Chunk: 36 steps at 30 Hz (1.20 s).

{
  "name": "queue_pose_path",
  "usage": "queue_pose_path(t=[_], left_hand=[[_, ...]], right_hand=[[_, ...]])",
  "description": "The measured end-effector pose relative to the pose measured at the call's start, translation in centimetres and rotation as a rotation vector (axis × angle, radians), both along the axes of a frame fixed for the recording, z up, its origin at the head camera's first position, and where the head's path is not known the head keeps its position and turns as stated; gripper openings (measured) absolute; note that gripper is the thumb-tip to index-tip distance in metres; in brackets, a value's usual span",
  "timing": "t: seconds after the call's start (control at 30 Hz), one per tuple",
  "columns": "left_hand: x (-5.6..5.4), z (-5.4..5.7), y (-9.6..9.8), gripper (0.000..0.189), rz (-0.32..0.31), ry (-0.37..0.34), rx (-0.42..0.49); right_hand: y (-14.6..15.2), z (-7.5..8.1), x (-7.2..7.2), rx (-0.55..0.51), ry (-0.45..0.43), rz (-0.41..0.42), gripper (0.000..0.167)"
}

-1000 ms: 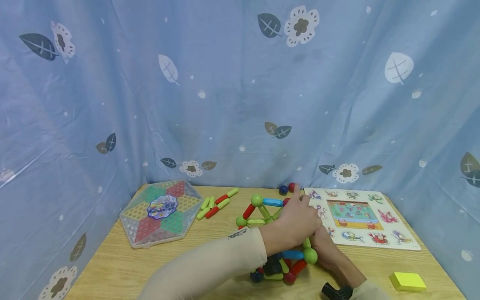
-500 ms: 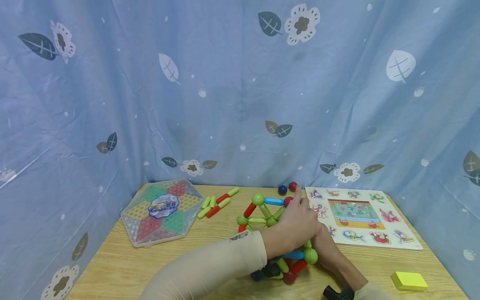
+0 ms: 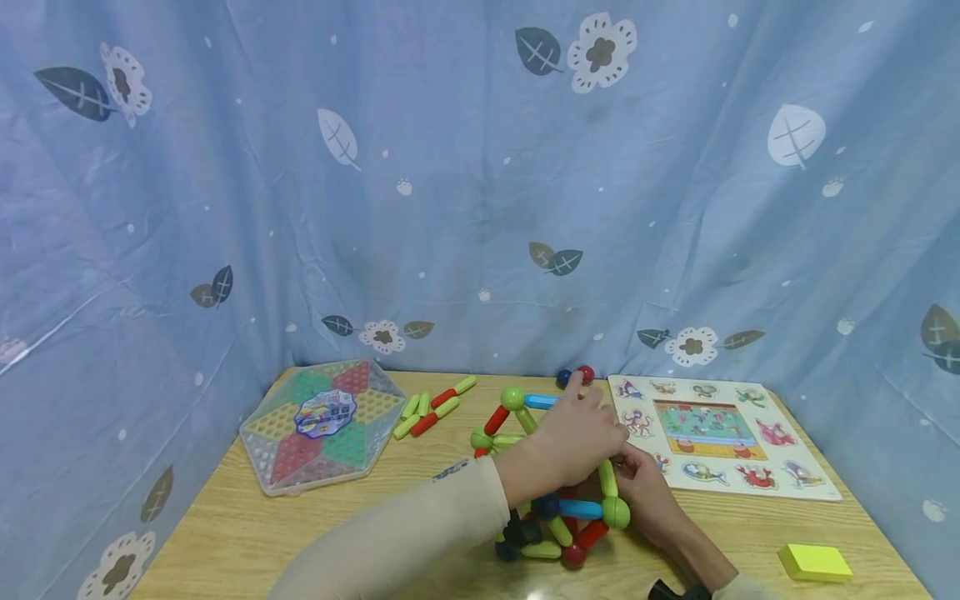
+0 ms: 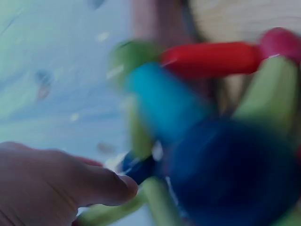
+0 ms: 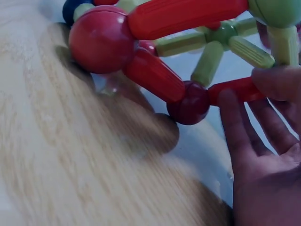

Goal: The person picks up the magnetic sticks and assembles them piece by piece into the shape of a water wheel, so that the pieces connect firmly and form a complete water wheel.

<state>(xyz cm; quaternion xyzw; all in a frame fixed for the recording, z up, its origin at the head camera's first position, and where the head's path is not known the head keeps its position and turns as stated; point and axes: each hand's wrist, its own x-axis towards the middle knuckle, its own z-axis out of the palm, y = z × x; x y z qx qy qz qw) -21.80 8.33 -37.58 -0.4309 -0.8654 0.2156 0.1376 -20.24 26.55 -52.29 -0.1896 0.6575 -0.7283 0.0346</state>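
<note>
A magnetic ball-and-rod structure (image 3: 617, 512) stands on the table, made of green, red and blue rods joined by coloured balls. My left hand (image 3: 573, 437) reaches over its upper right part with the index finger raised. In the left wrist view, blurred, the thumb rests against a small dark blue ball (image 4: 138, 168); the fingers behind are mostly hidden. My right hand (image 3: 648, 492) is at the structure's right side. In the right wrist view its thumb and fingers pinch a red rod (image 5: 240, 92) that joins a dark red ball (image 5: 189, 103).
Loose green and red rods (image 3: 426, 421) lie left of the structure. Behind it are a blue ball (image 3: 564, 379) and a red ball (image 3: 586, 375). A hexagonal board game (image 3: 324, 450) is at left. A picture puzzle (image 3: 795, 487) and a yellow block (image 3: 814, 563) are at right.
My left hand has drawn slightly left from the right hand, which it overlapped before. The right thumb and fingers now show more. The structure has shifted a little left.
</note>
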Motion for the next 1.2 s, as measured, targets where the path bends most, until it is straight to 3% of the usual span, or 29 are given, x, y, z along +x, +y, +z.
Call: queue_pose_path(t=[0.13, 0.23, 0.5, 0.6, 0.93, 1.2], left_hand=[[-1.2, 1.6, -1.2, 0.03, -0.002, -0.067, 0.043], [-1.6, 2.2, -1.6, 0.024, -0.017, -0.088, 0.045], [-2.0, 1.8, -1.8, 0.032, -0.009, -0.132, 0.057], [-2.1, 1.8, -1.8, 0.033, -0.001, -0.179, 0.071], [-3.0, 1.9, -3.0, 0.02, -0.039, -0.457, 0.258], [-3.3, 1.6, -3.4, 0.019, -0.087, -0.485, 0.293]], right_hand=[[0.5, 0.6, -0.2, -0.093, -0.065, 0.096, 0.055], [0.7, 0.9, -0.2, -0.147, -0.112, 0.153, 0.053], [0.5, 1.1, -0.1, -0.172, -0.161, 0.177, 0.046], [0.5, 1.0, -0.1, -0.175, -0.155, 0.185, 0.046], [0.5, 0.9, -0.1, -0.211, -0.134, 0.243, 0.05], [0.4, 0.7, -0.2, -0.231, -0.118, 0.272, 0.052]])
